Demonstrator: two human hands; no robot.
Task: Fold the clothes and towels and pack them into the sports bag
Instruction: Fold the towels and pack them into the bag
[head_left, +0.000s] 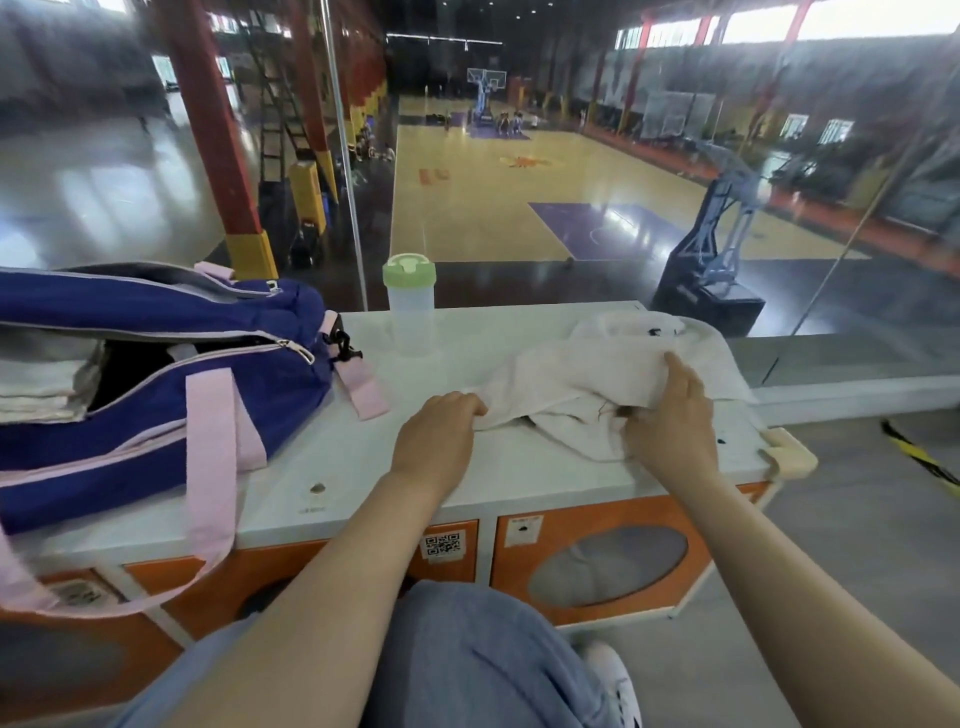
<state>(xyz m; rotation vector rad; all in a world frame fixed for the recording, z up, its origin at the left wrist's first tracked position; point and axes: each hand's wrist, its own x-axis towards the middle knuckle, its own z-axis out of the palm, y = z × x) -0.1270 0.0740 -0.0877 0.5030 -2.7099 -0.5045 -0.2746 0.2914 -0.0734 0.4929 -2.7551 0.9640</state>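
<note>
A crumpled white towel (613, 364) lies on the right half of the white cabinet top (363, 467). My left hand (436, 431) grips the towel's left edge with curled fingers. My right hand (670, 415) holds a fold of the same towel, the forefinger stretched over the cloth and the thumb tucked under it. A blue sports bag (156, 395) with pink straps stands unzipped on the left of the top. Folded grey-white cloth (36, 379) shows inside its opening.
A clear plastic bottle with a green lid (410, 306) stands at the back of the top, between bag and towel. A glass wall runs right behind the top. Orange locker doors (597, 561) sit below its front edge. My knees are close to the lockers.
</note>
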